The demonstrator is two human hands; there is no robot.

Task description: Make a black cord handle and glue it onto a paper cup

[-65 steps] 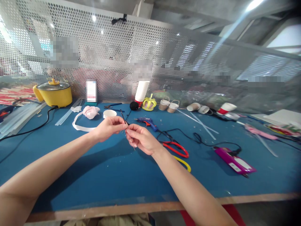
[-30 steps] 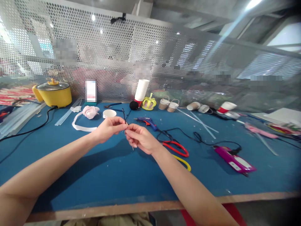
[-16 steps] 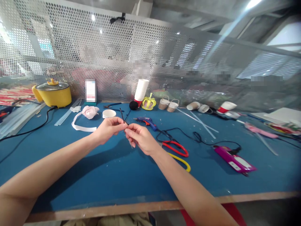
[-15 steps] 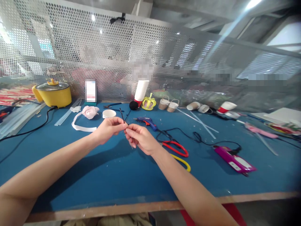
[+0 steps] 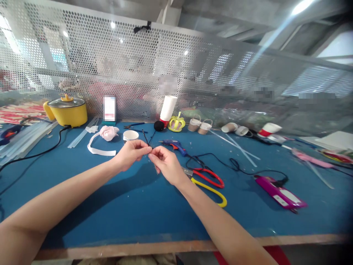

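My left hand point(image 5: 132, 154) and my right hand point(image 5: 166, 162) meet over the middle of the blue table. Both pinch a thin dark stem point(image 5: 145, 137), whose upper part sticks up past my left fingertips. Its lower part is mostly hidden by the fingers. Just behind them lies a blue glue gun point(image 5: 175, 144). Scissors with one red and one yellow handle point(image 5: 211, 177) rest beside my right forearm. A white ring-shaped roll point(image 5: 130, 135) and a pale fabric rose point(image 5: 108, 133) with a white ribbon stand beyond my left hand.
A yellow electric pot point(image 5: 67, 112) stands back left, near a phone point(image 5: 109, 108). Paper cups point(image 5: 168, 106), a yellow crown-like basket point(image 5: 176, 122) and two small baskets point(image 5: 204, 127) line the mesh panel. A purple power strip point(image 5: 280, 193) with a black cable lies right.
The view has shifted slightly, so the table things appear lower and further right. More of the scissors shows beside my right hand. Both hands stay together at the stem.
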